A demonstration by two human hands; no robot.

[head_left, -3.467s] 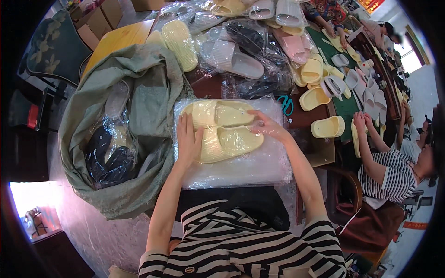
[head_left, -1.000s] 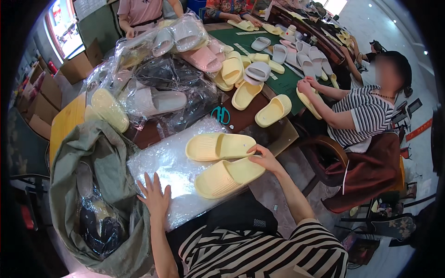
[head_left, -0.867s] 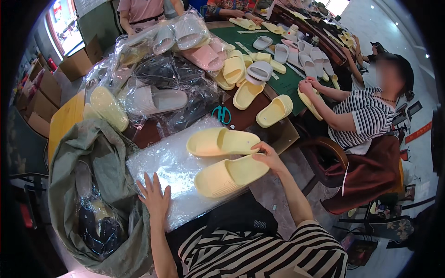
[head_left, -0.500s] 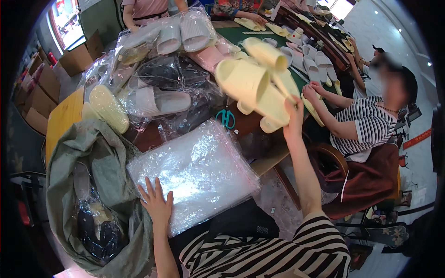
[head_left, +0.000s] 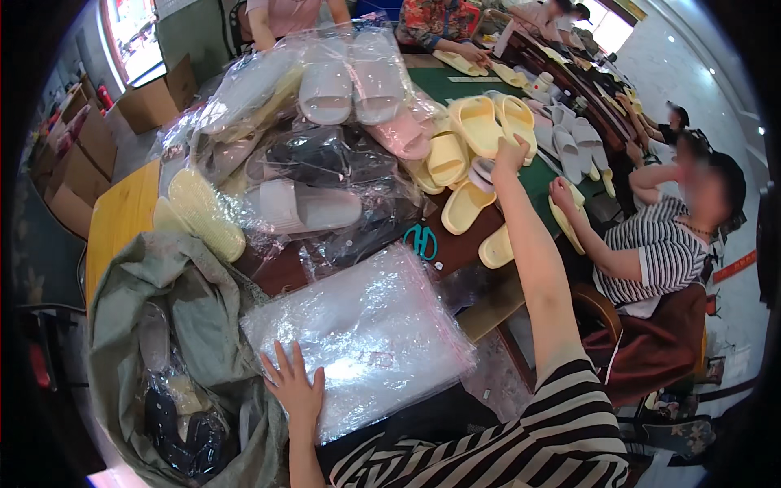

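Note:
My left hand point(head_left: 296, 392) lies flat with spread fingers on a stack of clear plastic bags point(head_left: 382, 325) at the table's near edge. Farther off, my right arm is stretched out over the table. My right hand point(head_left: 511, 154) is closed at the heel end of a pair of pale yellow slippers point(head_left: 477, 124), whose open toes point away from me. More yellow slippers lie just left of and below that hand, one yellow slipper point(head_left: 468, 207) among them. Teal-handled scissors point(head_left: 421, 241) rest beyond the bag stack.
Bagged slippers in grey, black and pink point(head_left: 305, 203) are heaped at the left. A green sack point(head_left: 122, 325) with bagged slippers inside stands at near left. Cardboard boxes point(head_left: 159, 98) are behind. At the right a person in a striped top point(head_left: 651, 252) handles a yellow slipper; others sit farther along.
My right hand has carried the yellow slippers away from me, to the far side of the other yellow ones. My left hand stays on the bags. The view has shifted slightly.

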